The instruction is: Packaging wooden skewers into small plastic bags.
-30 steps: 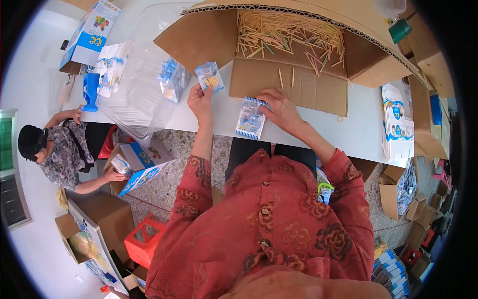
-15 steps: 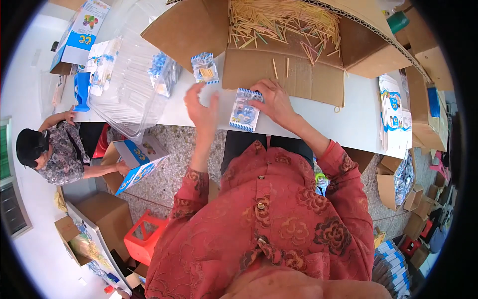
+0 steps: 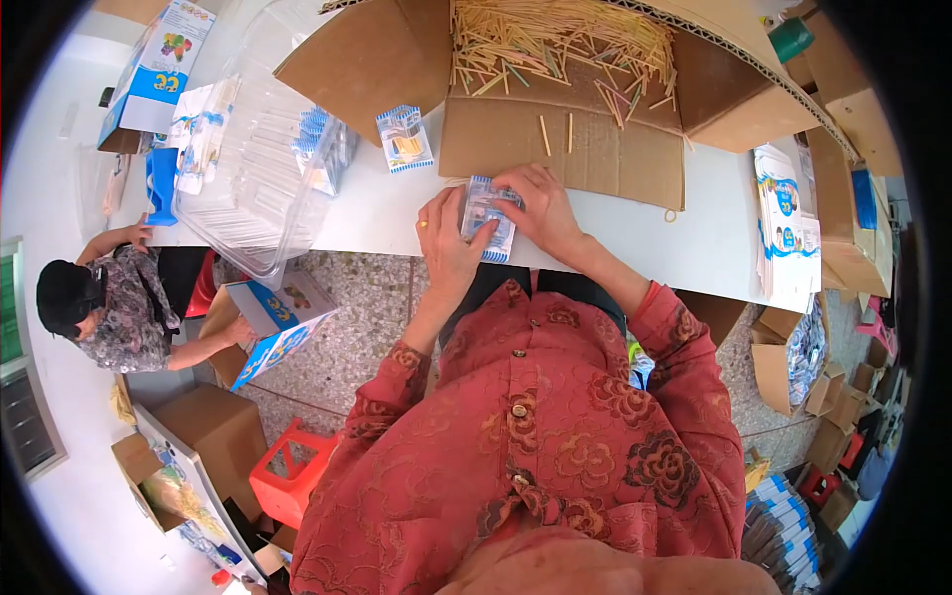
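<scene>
- Small blue-and-white packet [image 3: 483, 215] flat on the white worktop [image 3: 635, 243], near its front edge, just short of the cardboard box flap [image 3: 565, 159].
- Left hand [image 3: 448, 243] over packet's left side, fingers curled onto it; grip closed on the packet edge, thumb side hidden.
- Right hand [image 3: 540, 210] on packet's right and top edge, fingertips pinching; grip closed on the same packet.
- Judged step: pressing or closing the packet between both hands. Best done with packet kept flat on the worktop, edges squared, pressure even from both sides so contents do not bunch.
- Second packet [image 3: 404, 137] of the same kind lying apart, up-left, beside the clear plastic tub [image 3: 248, 178].
- Loose thin sticks [image 3: 555, 45], mostly straw-coloured, heaped in the open box; two strays on the flap.
- Stack of printed cards [image 3: 785, 228] at far right of worktop.
- Another person [image 3: 109, 307] seated lower left, handling a blue-and-white carton [image 3: 273, 322].
</scene>
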{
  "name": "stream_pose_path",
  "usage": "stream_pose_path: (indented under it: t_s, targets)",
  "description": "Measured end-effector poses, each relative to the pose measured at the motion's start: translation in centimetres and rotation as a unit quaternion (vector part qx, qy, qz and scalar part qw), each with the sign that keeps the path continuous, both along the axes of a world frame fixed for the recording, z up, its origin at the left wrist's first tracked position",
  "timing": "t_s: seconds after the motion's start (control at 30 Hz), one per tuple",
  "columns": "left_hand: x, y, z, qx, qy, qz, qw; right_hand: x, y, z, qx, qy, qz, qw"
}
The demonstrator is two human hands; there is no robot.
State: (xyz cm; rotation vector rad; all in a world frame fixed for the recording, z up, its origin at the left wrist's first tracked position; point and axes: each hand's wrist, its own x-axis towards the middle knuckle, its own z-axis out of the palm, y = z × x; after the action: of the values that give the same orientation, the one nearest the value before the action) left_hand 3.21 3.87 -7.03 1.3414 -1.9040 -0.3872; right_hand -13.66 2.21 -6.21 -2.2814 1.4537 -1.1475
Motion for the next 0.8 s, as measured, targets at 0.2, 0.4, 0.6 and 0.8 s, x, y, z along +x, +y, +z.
stream_pose_path:
  t_s: [0.2, 0.4, 0.6, 0.8]
  targets:
    - [-0.1, 0.0, -0.2, -0.006, 0.013, 0.009, 1.000, 0.2, -0.5, 0.7, 0.136, -0.122, 0.013, 0.983]
    - [-0.1, 0.0, -0.2, -0.004, 0.012, 0.006, 1.000, 0.8, 0.3, 0.7, 0.120, -0.129, 0.049, 0.983]
    - [-0.1, 0.0, -0.2, -0.005, 0.011, 0.004, 1.000, 0.4, 0.3, 1.2, 0.112, -0.100, 0.028, 0.988]
    - [-0.2, -0.1, 0.3, -0.011, 0.029, 0.007, 0.999, -0.1, 0.3, 1.4, 0.080, -0.110, 0.027, 0.990]
